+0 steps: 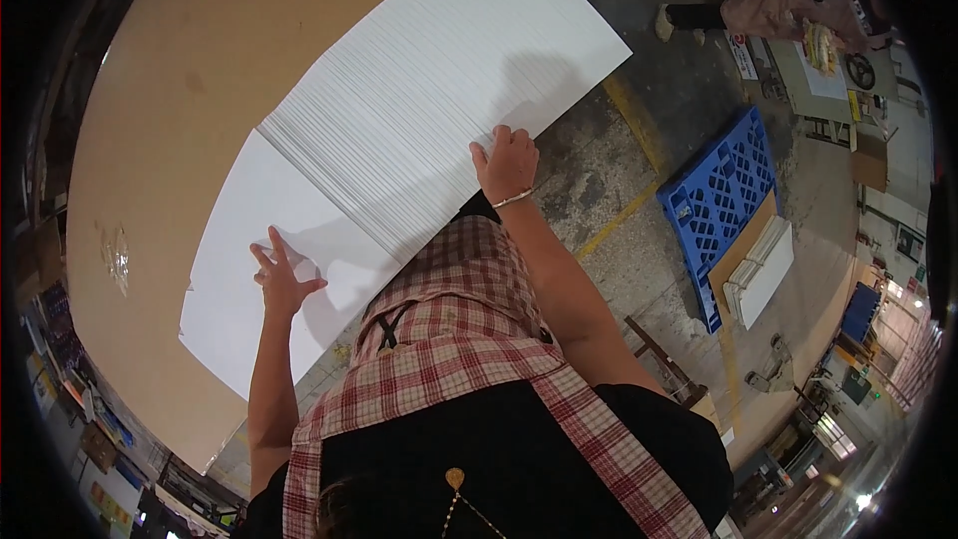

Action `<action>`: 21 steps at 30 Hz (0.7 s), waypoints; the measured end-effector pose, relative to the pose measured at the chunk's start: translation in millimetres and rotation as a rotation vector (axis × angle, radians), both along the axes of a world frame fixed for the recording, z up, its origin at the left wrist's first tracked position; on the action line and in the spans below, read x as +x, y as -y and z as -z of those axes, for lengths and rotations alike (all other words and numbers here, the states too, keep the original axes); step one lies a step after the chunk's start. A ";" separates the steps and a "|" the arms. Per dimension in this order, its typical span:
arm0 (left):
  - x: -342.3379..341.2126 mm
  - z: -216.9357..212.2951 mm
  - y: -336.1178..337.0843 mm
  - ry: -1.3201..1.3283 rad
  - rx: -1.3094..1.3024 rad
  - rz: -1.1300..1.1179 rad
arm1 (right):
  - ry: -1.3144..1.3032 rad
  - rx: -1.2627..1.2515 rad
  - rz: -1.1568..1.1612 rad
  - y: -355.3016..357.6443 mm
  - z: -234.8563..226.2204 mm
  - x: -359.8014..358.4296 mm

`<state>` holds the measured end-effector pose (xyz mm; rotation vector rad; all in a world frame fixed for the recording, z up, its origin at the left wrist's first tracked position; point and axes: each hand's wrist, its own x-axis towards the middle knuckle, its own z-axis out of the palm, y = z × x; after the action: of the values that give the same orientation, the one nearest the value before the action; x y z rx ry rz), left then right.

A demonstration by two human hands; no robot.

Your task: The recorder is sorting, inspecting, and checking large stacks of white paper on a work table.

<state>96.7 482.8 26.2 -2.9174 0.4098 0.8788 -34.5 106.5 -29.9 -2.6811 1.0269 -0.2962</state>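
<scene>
A large white ribbed sheet (439, 80) lies on a wide tan table (190, 60), partly covering a smooth white sheet (249, 230) beneath it. My right hand (507, 162), with a bracelet on the wrist, rests on the ribbed sheet's near edge with fingers curled over it. My left hand (279, 277) lies flat on the smooth white sheet, fingers spread. Neither hand holds anything lifted. My plaid shirt and dark apron fill the lower middle.
A blue plastic pallet (720, 190) leans on the concrete floor at the right, with a brown board and white panels (760, 269) beside it. A person in pink (778, 0) crouches at the top right. Yellow floor lines (639, 130) run by the table. Clutter lines the left edge.
</scene>
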 end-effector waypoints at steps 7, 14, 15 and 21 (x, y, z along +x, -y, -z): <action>0.0 3.1 3.0 -0.031 0.030 -0.009 | 0.074 -0.023 0.005 12.7 -4.4 4.4; 4.5 -5.2 11.8 -0.062 0.006 -0.073 | 0.576 1.766 0.152 35.1 -27.1 4.5; 6.7 -3.6 11.2 -0.035 -0.027 0.003 | 0.789 2.070 0.118 37.0 8.0 -11.1; 3.3 27.1 11.5 0.102 -0.115 -0.051 | 0.899 2.446 -0.033 0.8 61.3 -51.4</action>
<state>100.0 471.3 -0.8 -3.0740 0.3932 0.7321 -85.9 105.7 -91.2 -0.1986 0.2649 -0.0250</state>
